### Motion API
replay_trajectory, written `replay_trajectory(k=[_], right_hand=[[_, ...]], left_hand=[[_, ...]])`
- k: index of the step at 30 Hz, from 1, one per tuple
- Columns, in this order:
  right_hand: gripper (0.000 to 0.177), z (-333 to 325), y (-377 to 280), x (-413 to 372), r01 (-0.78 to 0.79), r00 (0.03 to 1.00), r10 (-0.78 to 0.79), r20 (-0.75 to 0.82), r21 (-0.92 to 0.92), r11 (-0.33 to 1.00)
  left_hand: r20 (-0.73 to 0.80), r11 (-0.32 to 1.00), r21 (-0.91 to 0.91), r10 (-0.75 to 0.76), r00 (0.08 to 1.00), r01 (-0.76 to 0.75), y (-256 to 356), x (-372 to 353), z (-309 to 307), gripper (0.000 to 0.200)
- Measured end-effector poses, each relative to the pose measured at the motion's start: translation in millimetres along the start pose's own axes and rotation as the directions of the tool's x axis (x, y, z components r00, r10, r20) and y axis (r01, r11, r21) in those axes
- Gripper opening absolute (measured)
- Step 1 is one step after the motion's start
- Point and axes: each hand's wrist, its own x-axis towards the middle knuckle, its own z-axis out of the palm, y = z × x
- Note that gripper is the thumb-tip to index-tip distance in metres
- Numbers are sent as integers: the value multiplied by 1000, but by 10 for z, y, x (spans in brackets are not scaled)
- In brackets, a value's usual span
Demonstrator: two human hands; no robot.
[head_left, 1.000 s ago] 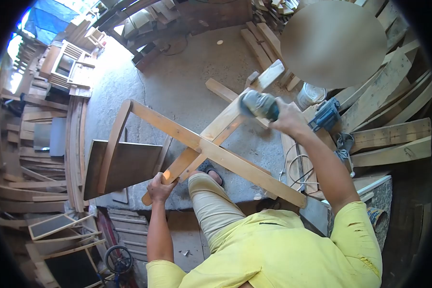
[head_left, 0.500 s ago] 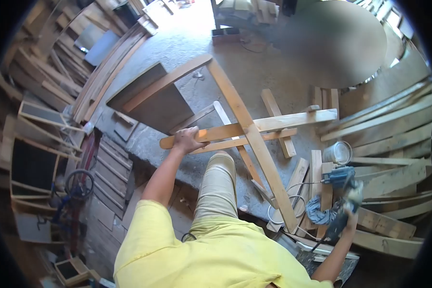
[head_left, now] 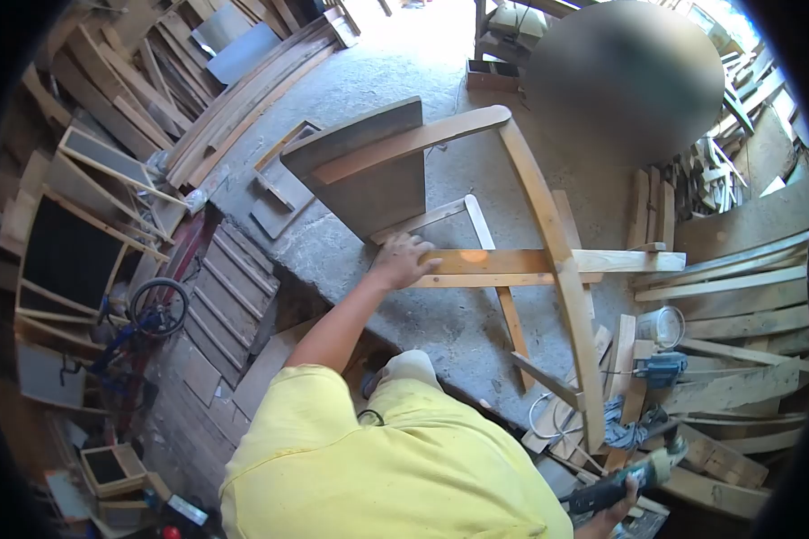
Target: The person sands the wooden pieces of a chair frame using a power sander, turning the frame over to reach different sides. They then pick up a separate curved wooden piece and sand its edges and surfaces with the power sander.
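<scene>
A wooden frame point(head_left: 555, 229) of joined rails, with a flat dark board point(head_left: 368, 171) at its far left part, stands tilted on the concrete in front of me. My left hand point(head_left: 403, 260) is closed over the near left end of its wide middle rail point(head_left: 490, 261). Low at the right, my right hand point(head_left: 616, 508) grips a dark green angle grinder point(head_left: 616, 485) by its body. The grinder's head points up and to the right, apart from the frame. Part of the right hand is hidden behind the tool.
Long boards point(head_left: 737, 319) are stacked at the right, beside a clear bucket point(head_left: 662, 327) and a blue power tool point(head_left: 661, 369). A grey-blue cloth point(head_left: 622, 429) lies near the frame's foot. At the left are a slatted wooden panel point(head_left: 234, 301) and a small bicycle wheel point(head_left: 159, 306).
The frame now appears farther right and more level, with my left hand still on its rail. My right hand has lowered the grinder, and my raised knee has dropped back.
</scene>
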Motion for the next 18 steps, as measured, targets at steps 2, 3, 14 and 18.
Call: replay_trajectory(k=[2,3,14,18], right_hand=[[46,746,122,-174,105,994,-105,-4,-49,993],[48,1241,178,-273,199,978,-204,-36,-98,975],[61,3686,630,-703,302,947,-177,268,-558,773],[58,3869,598,-853,325,934,-155,322,-587,741]], left_hand=[[11,994,-92,-61,998,61,-416,-222,-106,41],[38,993,-108,-45,998,48,-536,-309,-16,41],[352,67,-932,-73,933,357,-931,-527,449,38],[374,-3,-927,-51,926,374,-934,-504,366,36]])
